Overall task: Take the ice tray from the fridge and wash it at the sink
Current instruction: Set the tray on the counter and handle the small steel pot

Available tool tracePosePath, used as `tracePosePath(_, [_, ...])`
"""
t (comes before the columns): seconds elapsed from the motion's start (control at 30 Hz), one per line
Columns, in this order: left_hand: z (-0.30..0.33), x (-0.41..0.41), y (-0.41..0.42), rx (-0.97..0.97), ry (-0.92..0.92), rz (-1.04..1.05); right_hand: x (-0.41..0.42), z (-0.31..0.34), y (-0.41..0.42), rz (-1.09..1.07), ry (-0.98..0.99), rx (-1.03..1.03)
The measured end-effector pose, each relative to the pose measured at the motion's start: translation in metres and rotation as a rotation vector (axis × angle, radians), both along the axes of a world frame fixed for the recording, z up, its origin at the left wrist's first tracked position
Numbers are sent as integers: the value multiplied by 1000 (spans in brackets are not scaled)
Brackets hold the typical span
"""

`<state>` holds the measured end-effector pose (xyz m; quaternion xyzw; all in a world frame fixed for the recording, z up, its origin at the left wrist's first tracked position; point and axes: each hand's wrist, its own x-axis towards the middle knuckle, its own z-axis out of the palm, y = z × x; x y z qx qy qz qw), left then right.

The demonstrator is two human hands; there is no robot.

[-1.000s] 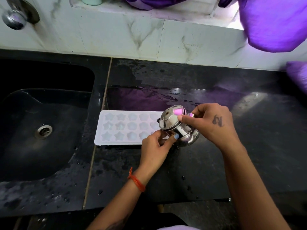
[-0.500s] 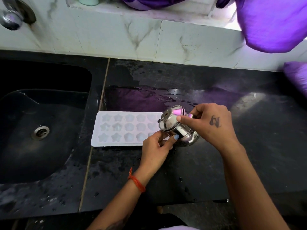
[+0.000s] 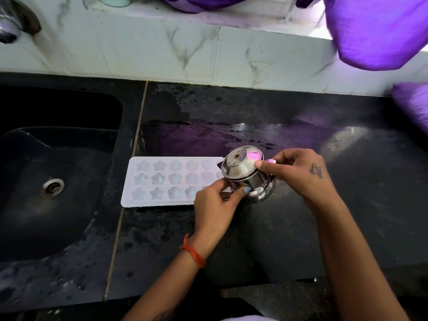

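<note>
A white ice tray point(image 3: 162, 181) with star-shaped cells lies flat on the wet black counter point(image 3: 266, 239), just right of the black sink point(image 3: 53, 177). Over the tray's right end both hands hold a small steel pot with a lid point(image 3: 245, 174), tilted toward the tray. My left hand point(image 3: 215, 205) grips the pot's lower side from the front, thumb on its body. My right hand point(image 3: 298, 172) holds it from the right, with the thumb pressing the lid. The tray's right end is hidden behind the pot and my left hand.
The sink has a steel drain point(image 3: 52, 187), and a steel tap point(image 3: 11, 28) juts from the white marble wall at top left. Purple cloth point(image 3: 375, 31) hangs at top right, with more purple fabric point(image 3: 414, 105) at the right edge. Water pools on the counter behind the tray.
Both hands and the pot stay in nearly the same place over the tray's right end. The view has shifted slightly, nothing else has moved.
</note>
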<state>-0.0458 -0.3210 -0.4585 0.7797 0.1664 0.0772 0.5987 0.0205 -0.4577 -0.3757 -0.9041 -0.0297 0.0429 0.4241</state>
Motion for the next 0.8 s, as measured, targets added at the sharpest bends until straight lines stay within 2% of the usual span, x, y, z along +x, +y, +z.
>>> tracePosePath(0.27, [-6, 1, -12, -185, 38, -70, -5, 9, -3, 15, -104, -173])
tracePosePath(0.57, [-13, 3, -22, -283, 51, -98, -7, 14, -4, 67, -199, -332])
tracePosePath(0.8, [-10, 3, -26, -339, 63, -104, -7, 14, -5, 82, -238, -375])
